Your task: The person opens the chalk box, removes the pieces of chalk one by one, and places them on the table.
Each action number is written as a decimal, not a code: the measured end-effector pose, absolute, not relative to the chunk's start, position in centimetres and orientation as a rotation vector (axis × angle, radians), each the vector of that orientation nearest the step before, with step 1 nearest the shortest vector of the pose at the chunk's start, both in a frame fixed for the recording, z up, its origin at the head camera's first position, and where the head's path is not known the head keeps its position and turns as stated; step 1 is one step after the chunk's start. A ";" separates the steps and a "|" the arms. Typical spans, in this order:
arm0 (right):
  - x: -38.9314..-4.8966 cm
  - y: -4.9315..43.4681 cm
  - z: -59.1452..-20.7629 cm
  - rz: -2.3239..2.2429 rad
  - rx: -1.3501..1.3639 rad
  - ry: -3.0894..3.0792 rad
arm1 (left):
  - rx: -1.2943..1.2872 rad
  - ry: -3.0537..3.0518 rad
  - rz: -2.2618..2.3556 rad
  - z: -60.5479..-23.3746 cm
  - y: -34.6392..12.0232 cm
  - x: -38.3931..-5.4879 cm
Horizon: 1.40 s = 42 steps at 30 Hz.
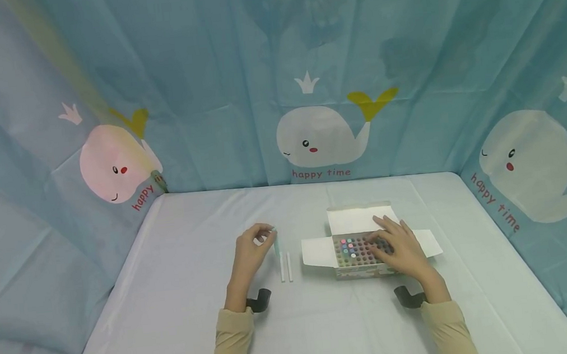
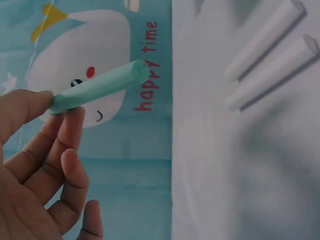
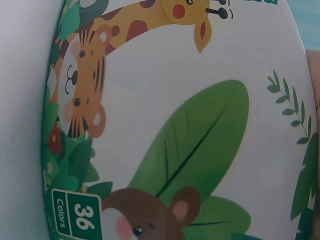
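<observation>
My left hand (image 1: 250, 252) pinches a mint-green chalk stick (image 2: 100, 88) by one end, between thumb and fingertips, above the table. Just beside it, two white chalk sticks (image 2: 270, 72) lie parallel on the cloth. My right hand (image 1: 402, 246) is over the right part of an open chalk box (image 1: 360, 272), thumb and index finger apart, the other fingers spread toward the raised lid. Rows of chalk ends show in the box, several of them pink, blue and white at the left. The right wrist view is filled by the box's printed side (image 3: 175, 115), with the fingertips hidden.
White box flaps (image 1: 319, 252) stick out left and right, and the lid (image 1: 360, 219) stands up behind. A white cloth covers the table (image 1: 173, 299). Blue curtains with whale prints (image 1: 315, 135) hang around the back and sides. Black wrist mounts (image 1: 260, 301) sit at both wrists.
</observation>
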State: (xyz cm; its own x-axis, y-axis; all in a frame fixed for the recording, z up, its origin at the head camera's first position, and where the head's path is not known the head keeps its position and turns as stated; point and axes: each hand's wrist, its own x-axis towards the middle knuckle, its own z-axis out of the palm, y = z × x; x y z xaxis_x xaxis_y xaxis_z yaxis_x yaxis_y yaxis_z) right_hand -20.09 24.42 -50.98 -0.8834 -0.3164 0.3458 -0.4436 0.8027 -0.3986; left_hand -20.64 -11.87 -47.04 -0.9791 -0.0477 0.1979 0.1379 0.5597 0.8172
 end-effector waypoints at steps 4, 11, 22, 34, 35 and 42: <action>-20.1 24.4 -51.0 0.694 0.582 -2.733 | -0.025 -2.687 -1.342 -48.0 -12.2 -20.9; -20.1 24.4 -50.9 0.688 0.573 -2.744 | 0.027 -2.820 -1.302 -49.6 -12.7 -21.5; -20.0 24.2 -50.8 0.698 0.571 -2.747 | 0.067 -2.925 -1.274 -51.0 -12.7 -21.3; -20.0 24.3 -50.7 0.697 0.573 -2.745 | 0.129 -2.945 -1.230 -51.9 -12.4 -21.2; -20.0 24.3 -50.7 0.696 0.573 -2.746 | 0.135 -2.948 -1.222 -51.9 -12.4 -21.2; -20.1 24.3 -50.7 0.686 0.573 -2.749 | 0.135 -2.951 -1.179 -52.3 -12.4 -21.3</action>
